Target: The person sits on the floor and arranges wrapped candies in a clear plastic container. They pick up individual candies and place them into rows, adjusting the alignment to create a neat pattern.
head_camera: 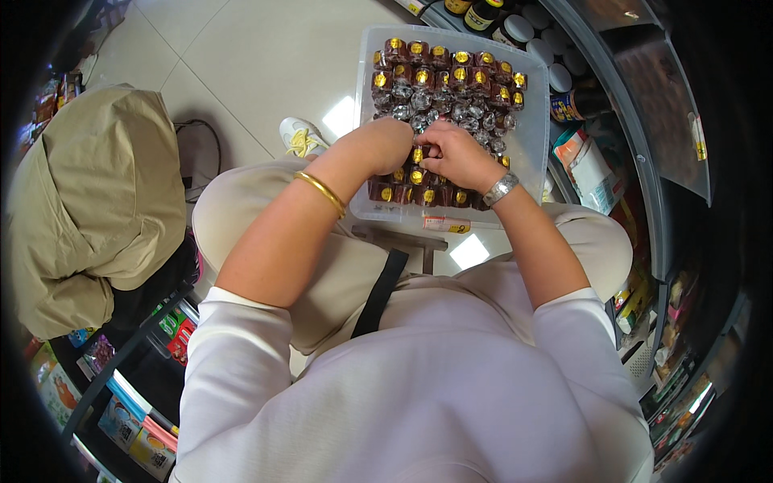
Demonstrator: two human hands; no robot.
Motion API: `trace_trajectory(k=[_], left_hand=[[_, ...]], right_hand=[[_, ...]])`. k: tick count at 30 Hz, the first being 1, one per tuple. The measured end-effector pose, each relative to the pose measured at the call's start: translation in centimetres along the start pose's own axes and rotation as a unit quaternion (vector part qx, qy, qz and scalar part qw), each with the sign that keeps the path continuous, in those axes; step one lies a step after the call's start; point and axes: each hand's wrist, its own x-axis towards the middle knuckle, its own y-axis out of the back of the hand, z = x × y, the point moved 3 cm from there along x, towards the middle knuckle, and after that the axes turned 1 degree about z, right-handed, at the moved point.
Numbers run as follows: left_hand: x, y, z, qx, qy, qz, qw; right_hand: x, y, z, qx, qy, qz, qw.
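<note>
A clear plastic bin [531,139] stands before me, holding rows of dark brown wrapped pieces [459,75] with round gold stickers. Across its middle, several pieces [421,100] show twisted clear wrapper ends instead. My left hand [394,145] bends down into the bin, its fingers hidden behind the wrist. Close beside it, my right hand [456,154] has its thumb and forefinger around one gold-stickered piece [418,155]. Both hands are over the near half of the contents. A gold bangle [320,193] circles my left wrist and a silver cuff [501,188] my right.
Shelving with jars [518,28], bottles [481,15] and a pouch [586,169] runs along the right. Khaki cloth [115,187] is draped at the left, above shelves of packets [178,338]. Under the bin's near edge shows a wooden support [427,244]. A price tag [447,224] sits on the bin's front.
</note>
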Motion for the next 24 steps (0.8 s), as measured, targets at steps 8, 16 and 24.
trace_trajectory(k=[8,16,24], left_hand=[[1.1,-0.5,-0.4,0.029,-0.017,0.037,0.999],[2.3,-2.5,-0.5,-0.047,-0.073,0.045,0.995],[1.8,-2.3,-0.6,-0.085,-0.067,0.036,0.993]], right_hand=[[-0.2,-1.2,0.6,0.004,-0.015,0.037,0.999],[0.1,-1.7,1.8,0.167,-0.096,0.052,0.98],[1.3,4.6,0.7,-0.126,0.037,0.301,0.945]])
